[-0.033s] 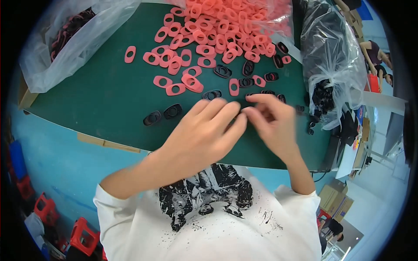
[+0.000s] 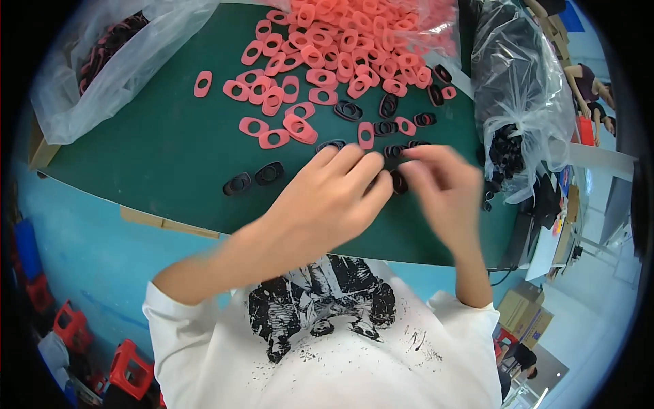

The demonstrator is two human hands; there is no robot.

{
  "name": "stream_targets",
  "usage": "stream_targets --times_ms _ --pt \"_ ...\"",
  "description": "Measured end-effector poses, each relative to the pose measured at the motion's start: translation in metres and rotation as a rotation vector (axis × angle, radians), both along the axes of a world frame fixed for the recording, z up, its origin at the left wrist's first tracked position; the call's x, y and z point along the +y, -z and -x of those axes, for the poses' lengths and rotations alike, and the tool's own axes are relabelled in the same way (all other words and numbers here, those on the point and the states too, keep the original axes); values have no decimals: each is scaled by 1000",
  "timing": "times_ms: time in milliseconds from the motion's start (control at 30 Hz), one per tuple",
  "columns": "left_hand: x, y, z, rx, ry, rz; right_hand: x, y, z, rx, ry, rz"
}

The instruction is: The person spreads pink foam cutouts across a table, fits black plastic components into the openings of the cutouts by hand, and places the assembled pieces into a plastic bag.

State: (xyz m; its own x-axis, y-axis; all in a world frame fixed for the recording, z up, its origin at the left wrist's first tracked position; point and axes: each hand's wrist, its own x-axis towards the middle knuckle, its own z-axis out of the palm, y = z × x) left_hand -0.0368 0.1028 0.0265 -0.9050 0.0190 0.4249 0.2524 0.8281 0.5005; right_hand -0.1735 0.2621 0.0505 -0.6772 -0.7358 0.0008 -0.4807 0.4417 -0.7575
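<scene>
My left hand (image 2: 330, 198) reaches over the green table with its fingers closed on a black oval ring piece (image 2: 399, 182). Part of that piece pokes out past the fingertips; the hand covers the rest. To the right of it, my right hand (image 2: 446, 194) is blurred, thumb and forefinger slightly apart, with nothing visible between them. Just beyond the hands lie black oval rings (image 2: 394, 151), and a pink oval ring (image 2: 366, 135) is among them. Two black oval pieces (image 2: 270, 173) sit left of my left hand.
A big heap of pink oval rings (image 2: 340, 41) covers the far middle of the green table (image 2: 157, 150). A clear bag (image 2: 136, 68) stands at the far left. Another bag with black parts (image 2: 521, 82) lies along the right side. Red stools (image 2: 129, 371) stand on the floor at left.
My right hand has moved right, away from the left fingertips, and the black oval piece now shows between the hands. My left hand has shifted slightly right.
</scene>
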Motion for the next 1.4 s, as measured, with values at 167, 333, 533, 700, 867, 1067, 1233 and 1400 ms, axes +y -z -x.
stream_targets --times_ms 167,333,533,700,867,1067,1233,1400 --pt "-15 13 35 -160 321 86 75 -24 65 169 185 -282" --pt "-13 4 35 -212 281 159 103 3 70 260 -14 -345" --pt "2 2 27 -248 187 161 90 16 64 277 -25 -202" --pt "9 -8 38 -204 185 42 74 19 50 234 -41 -160" --pt "61 -1 124 147 373 -56 100 20 31 296 96 -57" --pt "149 24 189 343 410 168 178 38 -4 -534 825 622" --pt "179 52 188 409 360 261 225 62 10 -944 698 1167" --pt "200 66 183 461 277 368 224 68 6 -646 709 1031"
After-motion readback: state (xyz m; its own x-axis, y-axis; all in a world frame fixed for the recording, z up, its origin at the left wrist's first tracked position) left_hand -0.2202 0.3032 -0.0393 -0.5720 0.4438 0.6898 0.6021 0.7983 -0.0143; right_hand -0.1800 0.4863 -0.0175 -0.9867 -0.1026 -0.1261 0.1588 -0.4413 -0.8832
